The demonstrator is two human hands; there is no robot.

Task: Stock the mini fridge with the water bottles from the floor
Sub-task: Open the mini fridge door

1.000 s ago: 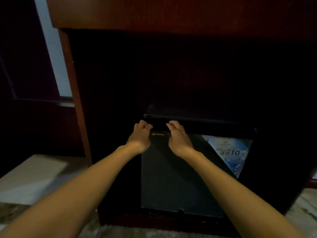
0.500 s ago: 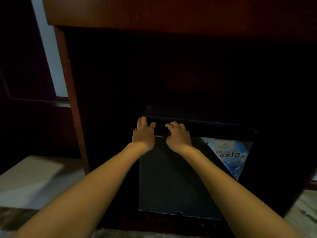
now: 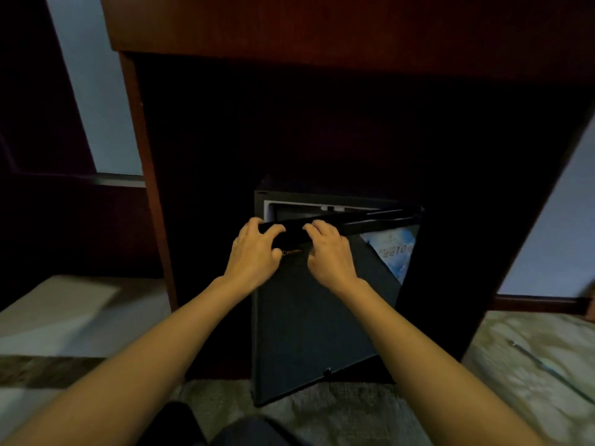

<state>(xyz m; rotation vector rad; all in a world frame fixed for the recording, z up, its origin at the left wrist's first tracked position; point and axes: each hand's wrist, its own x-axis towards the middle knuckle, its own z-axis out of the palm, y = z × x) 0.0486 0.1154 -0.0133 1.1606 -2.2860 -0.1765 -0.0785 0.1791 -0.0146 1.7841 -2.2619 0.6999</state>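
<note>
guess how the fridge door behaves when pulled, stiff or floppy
Probably stiff: the fridge door looks flat with left hand and right hand gripping its top edge. Likely swings about its right side; the gap shows at left.

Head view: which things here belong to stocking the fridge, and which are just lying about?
Job: mini fridge; its door, partly open; left hand and right hand, both gripping the door's top edge. No water bottles in view.
Lying about: blue sticker on the door; wooden desk above; pale block at left; floor.
</note>
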